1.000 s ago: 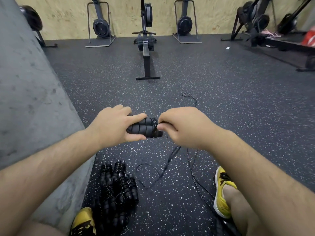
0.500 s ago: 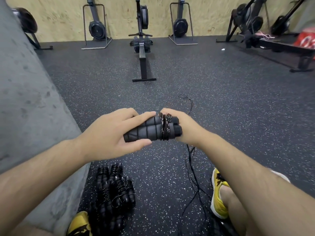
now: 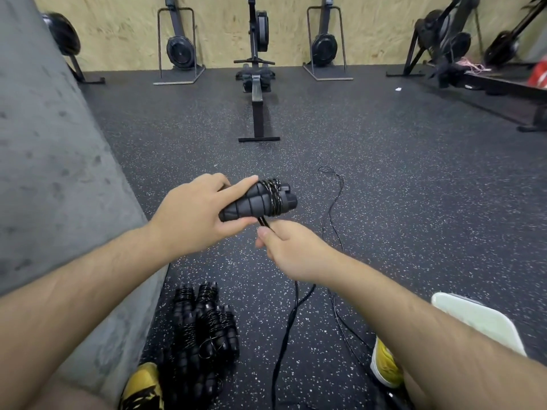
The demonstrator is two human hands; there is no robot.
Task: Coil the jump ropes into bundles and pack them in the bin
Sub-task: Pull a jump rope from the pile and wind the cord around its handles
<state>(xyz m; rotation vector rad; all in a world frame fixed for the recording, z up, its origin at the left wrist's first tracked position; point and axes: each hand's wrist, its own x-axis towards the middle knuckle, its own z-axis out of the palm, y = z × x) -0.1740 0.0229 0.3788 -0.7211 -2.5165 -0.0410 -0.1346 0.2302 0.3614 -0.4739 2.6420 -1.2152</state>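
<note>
My left hand (image 3: pixel 192 216) grips two black ribbed jump rope handles (image 3: pixel 254 204) held side by side, pointing right. A few turns of thin black cord (image 3: pixel 273 196) are wound around their right ends. Just below them, my right hand (image 3: pixel 291 250) pinches the cord where it leaves the handles. The loose rest of the cord (image 3: pixel 334 208) trails over the speckled floor to the right and down between my feet. A pile of several wound rope bundles (image 3: pixel 204 327) lies on the floor by the grey wall. A pale bin's corner (image 3: pixel 479 321) shows behind my right forearm.
A grey concrete wall (image 3: pixel 53 173) runs along the left. My yellow shoes (image 3: pixel 384 365) rest on the floor at the bottom. A rowing machine (image 3: pixel 257 84) stands ahead, with more gym machines (image 3: pixel 444 39) along the plywood back wall.
My right hand has come off the handles' right end and dropped below them, drawing the cord round. The wound turns on the handles have grown. The handles tilted slightly upward at the right.
</note>
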